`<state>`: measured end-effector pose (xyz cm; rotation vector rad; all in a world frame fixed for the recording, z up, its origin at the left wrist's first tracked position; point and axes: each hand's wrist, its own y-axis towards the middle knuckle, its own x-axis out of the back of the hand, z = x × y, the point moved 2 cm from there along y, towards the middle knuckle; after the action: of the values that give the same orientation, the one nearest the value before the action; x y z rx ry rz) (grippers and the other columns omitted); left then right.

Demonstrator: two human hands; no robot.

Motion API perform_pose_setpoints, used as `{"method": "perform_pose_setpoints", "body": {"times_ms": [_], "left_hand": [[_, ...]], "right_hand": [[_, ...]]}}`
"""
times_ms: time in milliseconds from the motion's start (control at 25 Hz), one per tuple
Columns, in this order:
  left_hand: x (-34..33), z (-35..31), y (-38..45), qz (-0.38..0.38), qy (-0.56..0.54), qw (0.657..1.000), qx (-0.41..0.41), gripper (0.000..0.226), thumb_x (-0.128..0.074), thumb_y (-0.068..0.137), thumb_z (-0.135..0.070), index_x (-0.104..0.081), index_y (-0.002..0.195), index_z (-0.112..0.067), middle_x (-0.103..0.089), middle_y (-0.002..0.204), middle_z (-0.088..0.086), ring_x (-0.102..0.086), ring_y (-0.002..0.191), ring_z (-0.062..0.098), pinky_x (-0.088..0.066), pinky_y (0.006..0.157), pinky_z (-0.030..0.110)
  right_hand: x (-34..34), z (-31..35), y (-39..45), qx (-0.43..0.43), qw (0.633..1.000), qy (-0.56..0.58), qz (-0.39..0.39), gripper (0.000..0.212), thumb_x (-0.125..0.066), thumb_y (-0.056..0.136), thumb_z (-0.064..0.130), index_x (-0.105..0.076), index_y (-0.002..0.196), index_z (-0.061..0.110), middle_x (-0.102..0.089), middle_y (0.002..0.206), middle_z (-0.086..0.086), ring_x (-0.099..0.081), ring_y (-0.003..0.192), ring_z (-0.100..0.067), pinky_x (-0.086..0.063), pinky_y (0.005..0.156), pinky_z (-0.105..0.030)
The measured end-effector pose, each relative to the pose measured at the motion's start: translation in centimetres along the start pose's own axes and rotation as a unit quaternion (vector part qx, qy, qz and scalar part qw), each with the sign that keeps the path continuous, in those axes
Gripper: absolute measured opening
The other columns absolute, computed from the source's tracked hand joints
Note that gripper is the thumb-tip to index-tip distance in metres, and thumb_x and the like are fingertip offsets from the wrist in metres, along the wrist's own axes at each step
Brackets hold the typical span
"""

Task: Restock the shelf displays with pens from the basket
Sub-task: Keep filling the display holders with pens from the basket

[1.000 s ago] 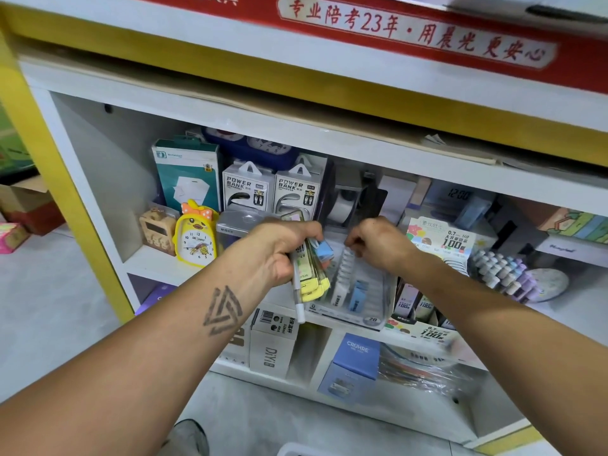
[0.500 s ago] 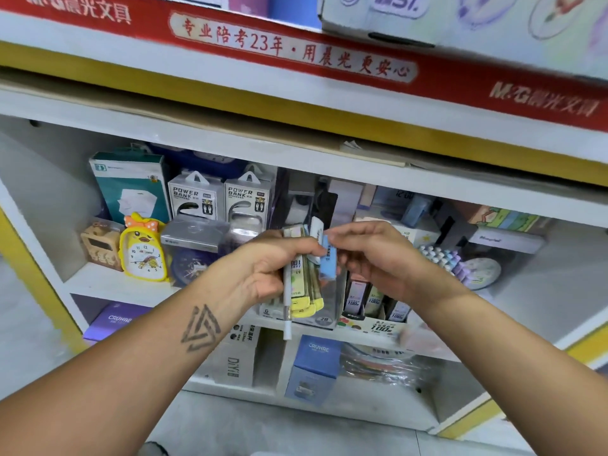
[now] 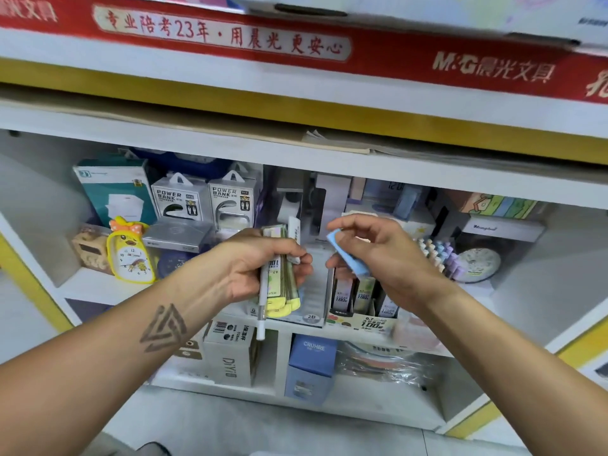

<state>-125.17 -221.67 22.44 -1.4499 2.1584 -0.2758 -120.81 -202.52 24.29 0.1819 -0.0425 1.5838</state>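
Before the shelf (image 3: 98, 284), left hand (image 3: 260, 261) grips a bundle of yellow packs (image 3: 283, 291) and a white pen (image 3: 262, 311); right hand (image 3: 381, 255) pinches a blue pack (image 3: 345, 255) between curled fingers.

Shelf opening (image 3: 296, 166) low under upper board; back row packed: teal box (image 3: 115, 189), two power bank boxes (image 3: 204, 199), dark items behind. Left front blocked by duck clock (image 3: 131, 258) and silver case (image 3: 177, 236). Clear tray (image 3: 312, 291) and lead display box (image 3: 358, 311) fill front centre, touching side by side. Pastel marker cluster (image 3: 437, 258) and round clock (image 3: 478, 263) crowd right. Bare shelf board open at far right (image 3: 543, 274) and far left edge. Gap between both hands, over tray, passable.
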Motion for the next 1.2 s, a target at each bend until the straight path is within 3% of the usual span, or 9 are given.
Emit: {"method": "perform_pose_setpoints", "body": {"times_ms": [160, 280, 360, 440, 600, 680, 840, 1000, 1200], "left_hand": [[0.7, 0.1, 0.0, -0.003, -0.003, 1.0, 0.006, 0.017, -0.066, 0.084, 0.004, -0.065, 0.1, 0.007, -0.071, 0.078, 0.018, -0.071, 0.062, 0.024, -0.062, 0.062, 0.038], [1.6, 0.0, -0.1, -0.017, 0.001, 1.0, 0.024, 0.01, -0.063, 0.084, 0.005, -0.069, 0.076, 0.006, -0.071, 0.072, 0.018, -0.07, 0.057, 0.023, -0.06, 0.063, 0.038], [2.1, -0.2, -0.1, -0.029, 0.009, 0.999, 0.031, 0.01, -0.064, 0.083, 0.005, -0.069, 0.074, 0.006, -0.071, 0.073, 0.019, -0.07, 0.056, 0.024, -0.06, 0.06, 0.038], [2.6, -0.3, -0.2, -0.029, 0.015, 0.999, 0.035, 0.008, -0.063, 0.084, 0.005, -0.068, 0.078, 0.007, -0.072, 0.075, 0.02, -0.071, 0.059, 0.024, -0.061, 0.061, 0.037], [3.4, 0.0, -0.1, -0.032, 0.024, 0.998, 0.044, 0.007, -0.061, 0.088, 0.004, -0.066, 0.083, 0.007, -0.071, 0.073, 0.019, -0.07, 0.058, 0.024, -0.06, 0.066, 0.039], [3.8, 0.2, -0.1, -0.031, 0.026, 0.998, 0.049, 0.009, -0.06, 0.089, 0.005, -0.066, 0.082, 0.007, -0.071, 0.071, 0.019, -0.07, 0.056, 0.023, -0.06, 0.063, 0.037], [4.5, 0.4, -0.3, -0.028, 0.028, 0.998, 0.052, 0.009, -0.059, 0.089, 0.004, -0.065, 0.084, 0.007, -0.071, 0.07, 0.017, -0.068, 0.054, 0.023, -0.061, 0.058, 0.036], [4.7, 0.5, -0.4, -0.028, 0.027, 0.998, 0.049, 0.006, -0.06, 0.089, 0.004, -0.065, 0.085, 0.005, -0.071, 0.07, 0.016, -0.069, 0.055, 0.022, -0.061, 0.057, 0.035], [4.5, 0.8, -0.4, -0.003, 0.033, 0.998, 0.051, 0.007, -0.062, 0.091, 0.001, -0.067, 0.086, 0.003, -0.073, 0.073, 0.014, -0.069, 0.056, 0.019, -0.06, 0.06, 0.032]], "right_hand": [[0.0, -0.6, 0.6, 0.045, 0.98, -0.195, 0.0, 0.016, -0.078, 0.086, 0.016, -0.064, 0.093, 0.015, -0.068, 0.071, 0.003, -0.067, 0.051, -0.019, -0.044, 0.043, -0.021], [-0.3, -1.2, 1.4, 0.041, 0.953, -0.299, 0.015, 0.009, -0.07, 0.091, 0.016, -0.072, 0.093, 0.024, -0.069, 0.081, 0.009, -0.072, 0.065, -0.011, -0.057, 0.057, -0.027], [-0.3, -1.7, 1.8, 0.045, 0.928, -0.368, 0.051, 0.029, -0.054, 0.096, 0.008, -0.067, 0.116, 0.024, -0.066, 0.103, -0.001, -0.071, 0.082, -0.016, -0.061, 0.073, -0.036], [-0.4, -1.9, 2.1, 0.065, 0.901, -0.425, 0.054, 0.033, -0.051, 0.094, 0.005, -0.058, 0.119, 0.025, -0.064, 0.099, -0.004, -0.069, 0.082, -0.018, -0.06, 0.073, -0.04], [-1.5, -2.3, 2.8, 0.149, 0.859, -0.489, 0.014, 0.007, -0.064, 0.091, 0.008, -0.068, 0.096, 0.01, -0.068, 0.081, -0.008, -0.064, 0.076, -0.027, -0.054, 0.072, -0.04], [-2.8, -2.5, 3.2, 0.169, 0.845, -0.507, 0.037, 0.011, -0.059, 0.092, 0.006, -0.068, 0.086, 0.006, -0.069, 0.078, -0.011, -0.063, 0.075, -0.03, -0.052, 0.07, -0.039], [-4.5, -3.2, 3.2, 0.16, 0.85, -0.496, 0.08, 0.013, -0.053, 0.092, 0.001, -0.063, 0.098, 0.007, -0.066, 0.084, -0.011, -0.064, 0.077, -0.029, -0.055, 0.068, -0.043], [-4.8, -3.8, 3.1, 0.148, 0.855, -0.483, 0.114, 0.019, -0.053, 0.088, -0.007, -0.052, 0.087, 0.011, -0.06, 0.076, -0.005, -0.06, 0.07, -0.024, -0.054, 0.065, -0.046], [-5.2, -4.4, 3.0, 0.151, 0.819, -0.538, 0.135, 0.019, -0.055, 0.09, -0.003, -0.071, 0.091, 0.007, -0.065, 0.079, -0.005, -0.061, 0.071, -0.02, -0.051, 0.064, -0.034]]}}
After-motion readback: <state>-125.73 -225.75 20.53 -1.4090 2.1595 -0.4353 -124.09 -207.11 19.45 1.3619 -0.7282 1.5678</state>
